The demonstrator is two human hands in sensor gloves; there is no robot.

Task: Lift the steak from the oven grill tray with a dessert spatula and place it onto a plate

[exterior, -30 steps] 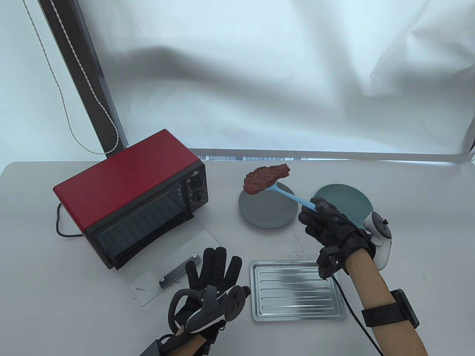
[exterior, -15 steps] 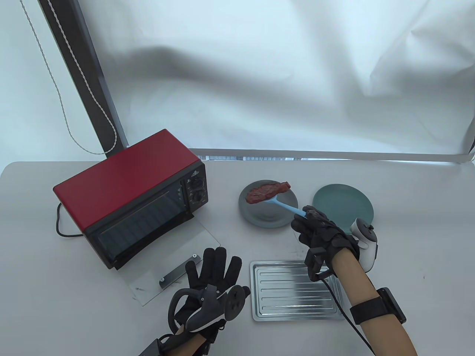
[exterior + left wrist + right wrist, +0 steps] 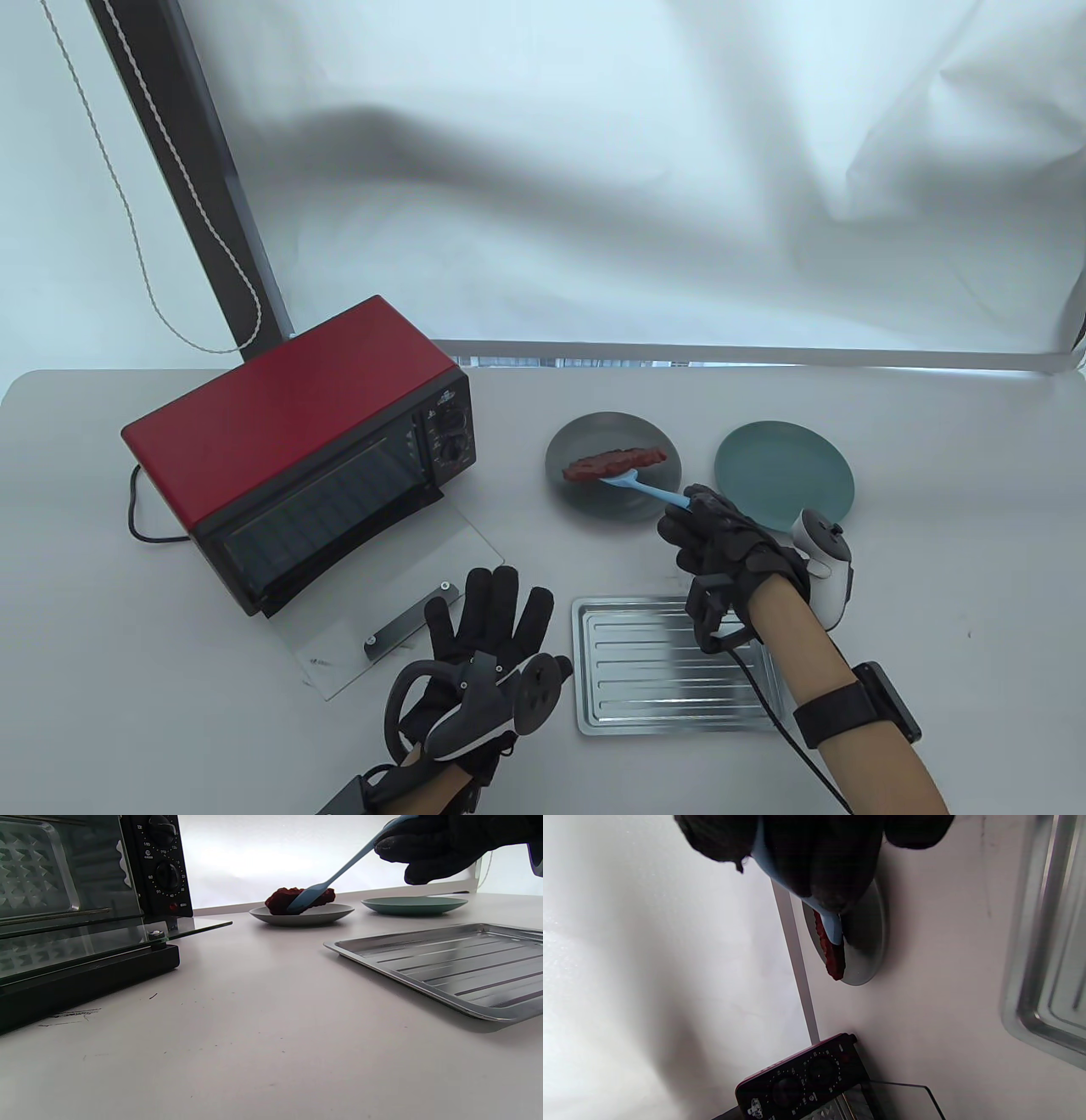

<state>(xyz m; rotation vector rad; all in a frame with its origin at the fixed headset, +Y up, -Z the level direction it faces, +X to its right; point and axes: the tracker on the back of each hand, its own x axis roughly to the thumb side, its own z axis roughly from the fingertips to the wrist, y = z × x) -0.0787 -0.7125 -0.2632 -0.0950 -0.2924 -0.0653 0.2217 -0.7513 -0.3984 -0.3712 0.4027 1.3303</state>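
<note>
The reddish-brown steak (image 3: 612, 463) (image 3: 282, 897) (image 3: 832, 952) lies on the grey plate (image 3: 585, 501) (image 3: 331, 913) (image 3: 869, 942), with the blade of the light blue dessert spatula (image 3: 645, 488) (image 3: 335, 878) (image 3: 831, 923) at its near edge. My right hand (image 3: 721, 535) (image 3: 441, 846) (image 3: 814, 853) grips the spatula's handle just in front of that plate. The silver grill tray (image 3: 670, 671) (image 3: 458, 963) (image 3: 1043, 959) lies bare near the front edge. My left hand (image 3: 484, 645) rests flat with fingers spread, left of the tray.
A red toaster oven (image 3: 297, 450) (image 3: 85, 878) (image 3: 806, 1077) stands at the left with its glass door (image 3: 399, 594) folded down onto the table. A teal plate (image 3: 780, 471) (image 3: 413, 905) lies right of the grey plate. A white backdrop hangs behind.
My right hand has come down and toward me with the spatula, lowering the steak from above the grey plate onto it. The left hand has stayed still.
</note>
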